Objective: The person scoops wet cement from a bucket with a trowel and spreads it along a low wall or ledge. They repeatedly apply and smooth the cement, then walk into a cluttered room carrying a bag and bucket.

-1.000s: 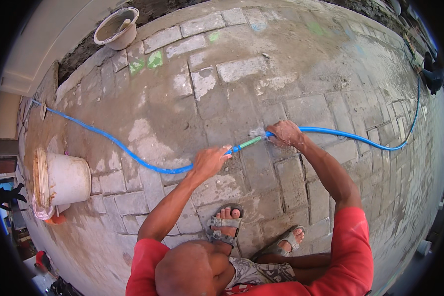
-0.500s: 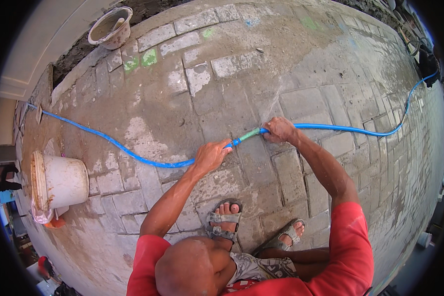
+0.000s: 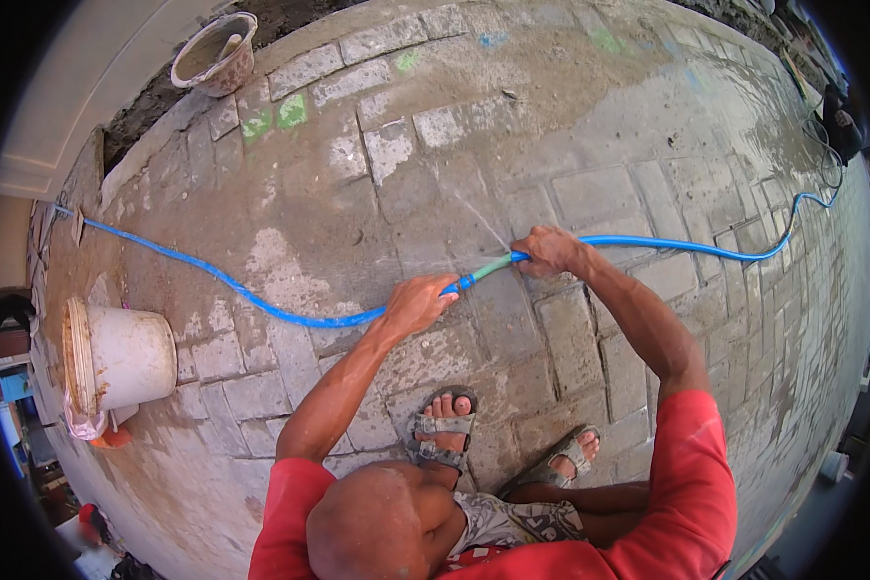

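A long blue hose (image 3: 232, 280) crosses the paving, with a short green tube (image 3: 493, 267) joining its two lengths between my hands. My left hand (image 3: 421, 304) is closed around the hose on the left side of the joint, just behind a blue collar (image 3: 467, 282). On the other side, my right hand (image 3: 549, 251) grips the hose where the green tube meets it. Thin jets of water (image 3: 483, 220) spray up and to the left from the joint beside my right hand. The hose length (image 3: 667, 248) beyond that hand runs off to the far right.
Grey paving blocks (image 3: 590, 198), wet in places, cover the ground. A dirty white bucket (image 3: 130, 356) lies at the left, and a mortar-stained basin (image 3: 220, 63) stands at the upper left. A dark figure (image 3: 839, 130) is at the far right beside loops of thin hose.
The water jet now leans up and to the left instead of upward. At the far right, the hose end has dropped and the dark figure has shifted. My hands have hardly moved.
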`<state>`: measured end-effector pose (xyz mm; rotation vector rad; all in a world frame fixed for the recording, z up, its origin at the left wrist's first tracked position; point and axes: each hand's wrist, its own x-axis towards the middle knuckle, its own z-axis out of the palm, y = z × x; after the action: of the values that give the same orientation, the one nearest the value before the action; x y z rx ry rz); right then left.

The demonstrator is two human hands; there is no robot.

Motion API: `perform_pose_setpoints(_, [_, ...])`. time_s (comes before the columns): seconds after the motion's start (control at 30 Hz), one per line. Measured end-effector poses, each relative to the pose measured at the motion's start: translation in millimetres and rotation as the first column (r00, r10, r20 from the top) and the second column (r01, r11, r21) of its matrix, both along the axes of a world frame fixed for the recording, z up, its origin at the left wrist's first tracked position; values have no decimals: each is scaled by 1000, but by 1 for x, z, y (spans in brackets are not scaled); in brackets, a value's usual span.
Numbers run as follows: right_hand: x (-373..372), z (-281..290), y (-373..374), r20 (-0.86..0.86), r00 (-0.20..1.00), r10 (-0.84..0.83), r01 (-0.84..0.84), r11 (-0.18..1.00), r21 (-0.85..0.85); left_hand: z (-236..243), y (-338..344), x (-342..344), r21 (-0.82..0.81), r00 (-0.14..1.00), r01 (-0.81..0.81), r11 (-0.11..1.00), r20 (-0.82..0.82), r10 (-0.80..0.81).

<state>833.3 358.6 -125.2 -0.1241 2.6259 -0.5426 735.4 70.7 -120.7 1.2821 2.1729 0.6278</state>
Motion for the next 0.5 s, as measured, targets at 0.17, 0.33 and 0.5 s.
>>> perform_pose_setpoints(0.17, [-1,6,-6,132,983,129,-126,992,-29,4,2,-7,-10,989,142,990,44,-141])
perform_pose_setpoints(0.33, [0,-1,-20,243,962,125,-92,985,-143,8,11,-6,2,984,177,984,-9,-177])
perform_pose_setpoints(0.5, [7,-12,-42,217,966,140,-106,982,-158,6,17,-1,45,976,217,975,-39,-216])
